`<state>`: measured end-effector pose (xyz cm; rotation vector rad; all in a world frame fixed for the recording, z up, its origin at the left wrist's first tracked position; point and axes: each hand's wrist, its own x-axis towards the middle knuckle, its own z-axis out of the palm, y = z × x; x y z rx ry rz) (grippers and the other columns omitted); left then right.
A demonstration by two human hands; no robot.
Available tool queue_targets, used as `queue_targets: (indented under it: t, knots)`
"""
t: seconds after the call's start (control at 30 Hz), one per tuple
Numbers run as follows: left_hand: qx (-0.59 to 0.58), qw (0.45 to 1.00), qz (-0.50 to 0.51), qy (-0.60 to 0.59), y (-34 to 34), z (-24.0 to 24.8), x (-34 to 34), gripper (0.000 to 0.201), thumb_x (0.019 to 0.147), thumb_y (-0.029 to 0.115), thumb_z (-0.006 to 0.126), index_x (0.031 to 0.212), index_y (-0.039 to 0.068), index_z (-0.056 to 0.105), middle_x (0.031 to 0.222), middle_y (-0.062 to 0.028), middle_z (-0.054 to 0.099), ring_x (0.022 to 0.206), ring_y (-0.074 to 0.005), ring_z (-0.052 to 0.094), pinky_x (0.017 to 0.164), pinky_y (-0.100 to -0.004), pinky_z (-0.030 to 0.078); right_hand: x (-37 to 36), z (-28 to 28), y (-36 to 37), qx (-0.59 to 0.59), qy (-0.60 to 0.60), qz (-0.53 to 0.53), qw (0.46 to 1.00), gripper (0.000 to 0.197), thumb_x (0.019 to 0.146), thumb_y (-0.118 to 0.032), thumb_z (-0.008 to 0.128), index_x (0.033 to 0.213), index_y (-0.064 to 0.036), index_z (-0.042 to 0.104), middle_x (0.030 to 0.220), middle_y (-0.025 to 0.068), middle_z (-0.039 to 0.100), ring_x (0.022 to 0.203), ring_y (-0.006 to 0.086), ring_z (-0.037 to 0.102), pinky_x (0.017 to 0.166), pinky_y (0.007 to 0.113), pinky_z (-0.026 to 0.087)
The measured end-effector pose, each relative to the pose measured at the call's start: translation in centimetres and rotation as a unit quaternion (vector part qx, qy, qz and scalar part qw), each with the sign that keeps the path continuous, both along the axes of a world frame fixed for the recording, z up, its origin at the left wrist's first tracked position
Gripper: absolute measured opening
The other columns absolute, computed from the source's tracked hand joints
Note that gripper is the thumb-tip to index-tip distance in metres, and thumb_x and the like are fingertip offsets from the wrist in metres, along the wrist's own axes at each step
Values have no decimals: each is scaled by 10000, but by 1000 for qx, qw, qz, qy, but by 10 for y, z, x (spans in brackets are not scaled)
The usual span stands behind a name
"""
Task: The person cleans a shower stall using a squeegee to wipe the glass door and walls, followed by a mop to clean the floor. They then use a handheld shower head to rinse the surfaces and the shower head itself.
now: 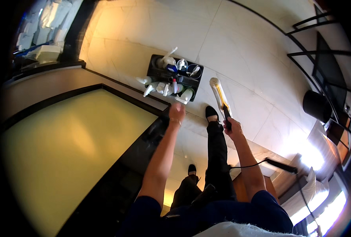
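Observation:
My right hand (233,127) is closed around the black handle of a cleaning tool with a long white head and a yellow stripe (219,96). The tool points forward over the marble-look floor. My left hand (177,113) reaches forward, just short of a dark caddy (153,72). Motion smears its fingers, so I cannot make out whether they hold anything. In the caddy stand several spray bottles, among them a white spray bottle with a blue body (170,63) and a pale green spray bottle (186,94). A small bottle with a red top (174,85) sits among them.
A dark-framed, yellowish translucent panel (80,150) runs along my left. A black metal rack (309,53) and a black bin (317,106) stand to the right. Light floor tiles (246,51) stretch ahead. My black shoe (211,112) is between my hands.

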<state>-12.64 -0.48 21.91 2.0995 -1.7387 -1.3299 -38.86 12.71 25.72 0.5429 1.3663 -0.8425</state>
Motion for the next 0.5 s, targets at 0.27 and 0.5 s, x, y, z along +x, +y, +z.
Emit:
queue_targets:
  t: [0.27,0.5]
  knots:
    - [-24,975,-19,-219,-151,-58,-3,373,780,283,513,1008,-11,486,972,-239,562,916,-376,542,793,-432,421,-29,-13,-52,-58,-35,103,992,288,830,-178,519,1042,12,475,830,92,560,606,127,521,502,239,413]
    - [138,945,-74,-289,-175,-92,-1,397,813,341,463,988,-13,509,981,-217,575,924,-346,554,801,-415,428,-34,-9,-123,-222,-16,126,967,299,783,-106,521,1046,23,461,735,43,520,559,96,471,512,223,370]
